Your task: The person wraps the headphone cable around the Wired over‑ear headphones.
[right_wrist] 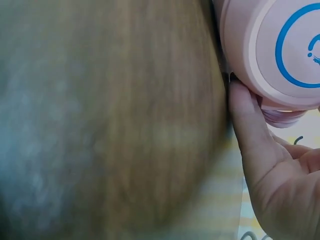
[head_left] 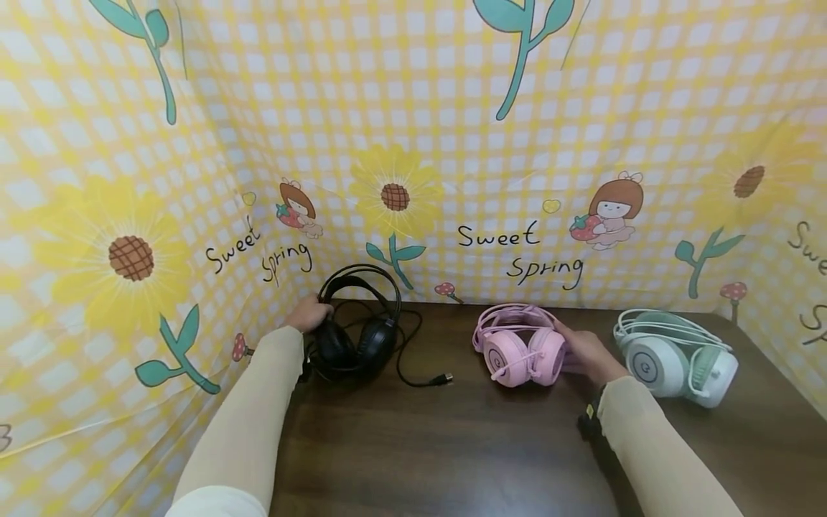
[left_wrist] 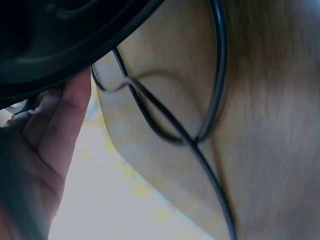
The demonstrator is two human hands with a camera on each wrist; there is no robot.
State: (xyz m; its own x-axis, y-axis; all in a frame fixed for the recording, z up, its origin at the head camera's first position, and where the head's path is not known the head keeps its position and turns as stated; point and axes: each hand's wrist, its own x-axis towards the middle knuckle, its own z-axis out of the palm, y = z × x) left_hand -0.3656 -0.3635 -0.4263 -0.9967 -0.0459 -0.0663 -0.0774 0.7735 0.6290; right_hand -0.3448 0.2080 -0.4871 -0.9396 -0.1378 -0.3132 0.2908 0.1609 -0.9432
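Black over-ear headphones (head_left: 377, 343) stand at the back left of the table, headband up. My left hand (head_left: 310, 314) grips their left side, its fingers passing behind the black ear cup (left_wrist: 55, 47) in the left wrist view. Pink headphones (head_left: 510, 357) are near the middle of the back edge, ear cups facing forward. My right hand (head_left: 586, 350) holds them at the right side. In the right wrist view, the thumb (right_wrist: 245, 107) lies against the pink ear cup (right_wrist: 270, 60), with the other fingers mostly hidden.
Pale green headphones (head_left: 655, 368) rest on the brown table (head_left: 439, 445), to the right of my right hand. A black cable (head_left: 402, 362) with a USB plug (head_left: 442, 379) runs from the black headphones. A yellow checked cloth (head_left: 439, 108) hangs along the back and sides.
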